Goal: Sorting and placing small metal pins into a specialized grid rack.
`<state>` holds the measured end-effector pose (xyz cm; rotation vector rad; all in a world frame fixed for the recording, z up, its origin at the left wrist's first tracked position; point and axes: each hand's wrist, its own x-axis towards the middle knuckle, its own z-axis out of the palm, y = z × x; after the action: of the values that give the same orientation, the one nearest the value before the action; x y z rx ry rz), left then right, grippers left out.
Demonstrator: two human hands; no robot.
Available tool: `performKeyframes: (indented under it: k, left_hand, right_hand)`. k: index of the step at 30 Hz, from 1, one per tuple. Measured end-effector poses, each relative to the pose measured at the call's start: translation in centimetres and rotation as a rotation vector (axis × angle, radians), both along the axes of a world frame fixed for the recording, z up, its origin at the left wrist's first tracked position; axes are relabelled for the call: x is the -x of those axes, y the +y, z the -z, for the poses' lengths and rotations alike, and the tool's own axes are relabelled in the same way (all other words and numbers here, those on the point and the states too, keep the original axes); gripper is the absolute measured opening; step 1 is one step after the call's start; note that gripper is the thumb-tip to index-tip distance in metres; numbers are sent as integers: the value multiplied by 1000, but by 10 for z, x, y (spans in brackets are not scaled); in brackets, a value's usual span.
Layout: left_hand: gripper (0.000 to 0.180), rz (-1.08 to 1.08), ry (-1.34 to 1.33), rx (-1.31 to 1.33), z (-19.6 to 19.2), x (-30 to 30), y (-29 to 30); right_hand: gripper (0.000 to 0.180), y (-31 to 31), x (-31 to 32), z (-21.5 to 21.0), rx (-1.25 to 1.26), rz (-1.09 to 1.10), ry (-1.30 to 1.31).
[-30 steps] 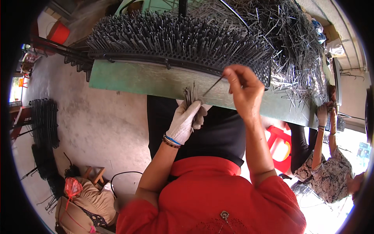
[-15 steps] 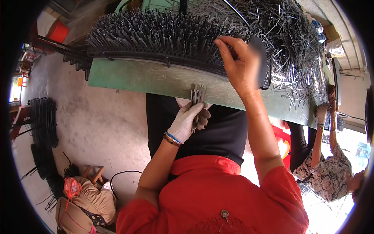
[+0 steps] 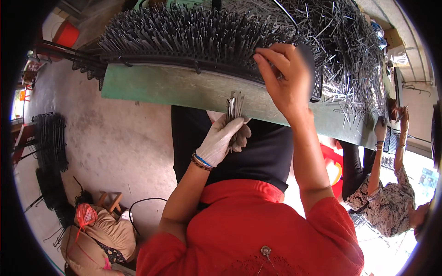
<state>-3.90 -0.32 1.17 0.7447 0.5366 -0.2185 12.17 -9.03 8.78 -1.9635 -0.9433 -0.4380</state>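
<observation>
Left hand: in a white glove, closed around a bundle of thin grey strips; bands at the wrist, blue and dark.
Bundle position: roughly upright, tops slightly fanned, at the near edge of the green surface.
Right hand: bare, well apart from the left, at the front of the black perforated rack; thumb and fingertips close together; cannot tell whether a strip is pinched between them.
Rack contents: many dark upright strips, densely packed.
Loose strips: tangled heap, behind and right of the rack.
Clothing: red top, black trousers.
Co-worker: far right, patterned top, both arms stretched toward the surface's right end.
Left side: red bucket at upper left; stacked black racks below it.
Lower left: red plastic bag beside bunched tan cloth.
</observation>
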Motion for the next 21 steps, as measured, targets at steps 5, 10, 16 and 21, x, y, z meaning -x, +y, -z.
performKeyframes:
  k: [5, 10, 16, 21]
  left_hand:
    - [21, 17, -84, 69, -14, 1, -1]
    - [21, 47, -103, 40, -22, 1, -5]
    - [20, 25, -86, 18, -20, 3, -14]
    - [21, 41, -57, 38, -27, 4, -18]
  right_hand:
    - [15, -23, 22, 2, 118, -103, 430]
    - [21, -40, 34, 18, 109, -92, 833]
    - [23, -52, 46, 27, 11, -45, 939]
    - [19, -62, 55, 25, -33, -68, 991]
